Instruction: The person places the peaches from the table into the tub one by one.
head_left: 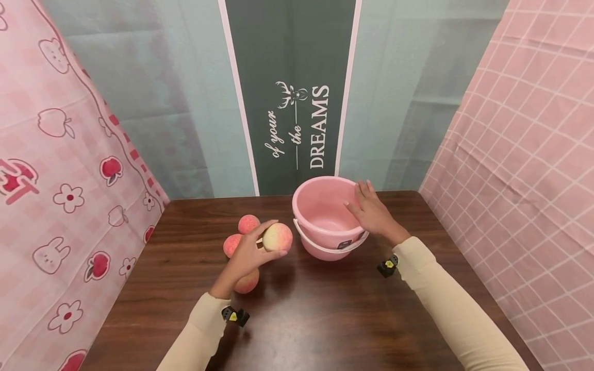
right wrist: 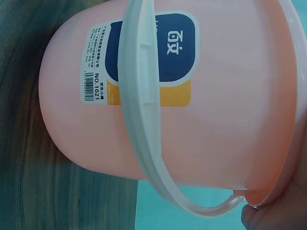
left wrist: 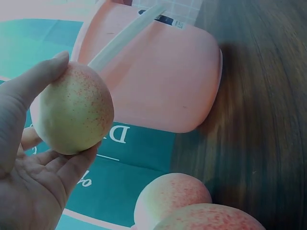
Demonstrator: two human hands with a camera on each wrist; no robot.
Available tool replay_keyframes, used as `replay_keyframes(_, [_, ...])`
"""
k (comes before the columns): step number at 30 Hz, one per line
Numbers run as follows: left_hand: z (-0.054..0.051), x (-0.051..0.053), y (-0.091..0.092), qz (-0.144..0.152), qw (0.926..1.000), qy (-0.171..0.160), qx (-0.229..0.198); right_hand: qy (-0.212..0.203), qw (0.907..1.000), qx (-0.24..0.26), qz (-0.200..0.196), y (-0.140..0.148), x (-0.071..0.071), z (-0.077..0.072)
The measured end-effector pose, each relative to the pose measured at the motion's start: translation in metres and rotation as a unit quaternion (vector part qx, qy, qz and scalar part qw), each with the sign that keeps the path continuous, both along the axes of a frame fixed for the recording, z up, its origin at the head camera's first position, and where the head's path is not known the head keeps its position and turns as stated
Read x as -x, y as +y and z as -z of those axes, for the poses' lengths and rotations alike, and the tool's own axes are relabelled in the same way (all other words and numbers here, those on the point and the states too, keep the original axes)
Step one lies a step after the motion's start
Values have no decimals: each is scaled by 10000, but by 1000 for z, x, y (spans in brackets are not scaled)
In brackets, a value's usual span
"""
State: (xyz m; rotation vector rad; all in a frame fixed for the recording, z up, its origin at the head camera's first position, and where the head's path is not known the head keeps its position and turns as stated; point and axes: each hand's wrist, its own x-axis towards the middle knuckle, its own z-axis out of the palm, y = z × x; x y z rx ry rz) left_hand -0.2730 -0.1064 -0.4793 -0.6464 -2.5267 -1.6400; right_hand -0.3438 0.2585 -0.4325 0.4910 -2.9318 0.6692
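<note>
A pale yellow and pink peach (head_left: 277, 237) is gripped between the thumb and fingers of the left hand (head_left: 248, 252), just left of a pink bucket (head_left: 331, 239). The left wrist view shows the same peach (left wrist: 76, 109) raised in that hand (left wrist: 33, 163), with the bucket (left wrist: 158, 76) behind it. On the bucket's right rim rests the right hand (head_left: 371, 211), its fingers fairly straight. In the right wrist view only part of this hand (right wrist: 278, 211) shows by the rim, near the end of the white handle (right wrist: 141, 81). Inside the bucket no object shows.
Several other peaches lie on the brown wooden table (head_left: 320, 319) around and behind the left hand, among them one at the back (head_left: 248, 223) and one nearer the front (head_left: 247, 282). A printed cloth (head_left: 292, 62) hangs behind the table, with pink cloths on both sides.
</note>
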Motion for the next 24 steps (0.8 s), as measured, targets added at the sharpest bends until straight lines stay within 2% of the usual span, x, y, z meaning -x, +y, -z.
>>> replay_keyframes(15, [-14,2,8,-485,9984,-259,-140,-30,10000,-6,-25,0,-2,1])
replay_keyframes(24, [-24,4,14,-672,9971,-362,5,38,10000,-61,-23,1,-1,0])
